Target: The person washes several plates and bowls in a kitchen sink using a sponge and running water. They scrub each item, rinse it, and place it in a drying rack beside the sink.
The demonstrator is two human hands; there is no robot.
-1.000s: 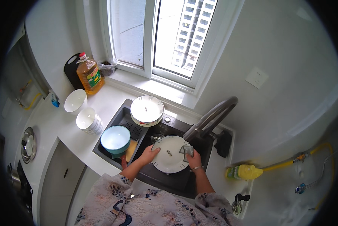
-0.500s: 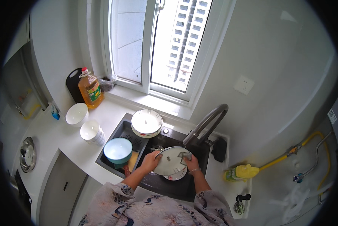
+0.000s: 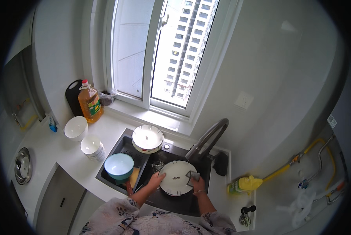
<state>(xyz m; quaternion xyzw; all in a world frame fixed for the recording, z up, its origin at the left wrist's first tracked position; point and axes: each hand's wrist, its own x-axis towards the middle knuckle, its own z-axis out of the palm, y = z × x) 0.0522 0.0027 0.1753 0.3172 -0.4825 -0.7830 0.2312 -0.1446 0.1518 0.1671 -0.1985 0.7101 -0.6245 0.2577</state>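
Note:
A white plate (image 3: 176,184) with dark marks in its middle is held over the sink basin (image 3: 152,197). My left hand (image 3: 156,180) grips its left rim, thumb on the face. At the right rim, my right hand (image 3: 198,183) is closed on a grey cloth (image 3: 191,177) that rests against the plate. A stack of white plates (image 3: 147,137) stands at the back of the sink. To the left, a light blue bowl (image 3: 119,164) sits over the side basin, beside a tan board-like piece (image 3: 135,177). The lower part of the basin is hidden by the held plate.
The faucet (image 3: 210,137) arches behind the plate. On the left counter are stacked white bowls (image 3: 92,147), a larger white bowl (image 3: 76,128), an oil jug (image 3: 90,102) and a metal lid (image 3: 23,166). A yellow bottle (image 3: 246,184) stands at right.
The held plate has turned flatter to my view and now covers the patterned plate that showed beneath it. My right hand with the cloth stays at its right rim. The view has shifted slightly.

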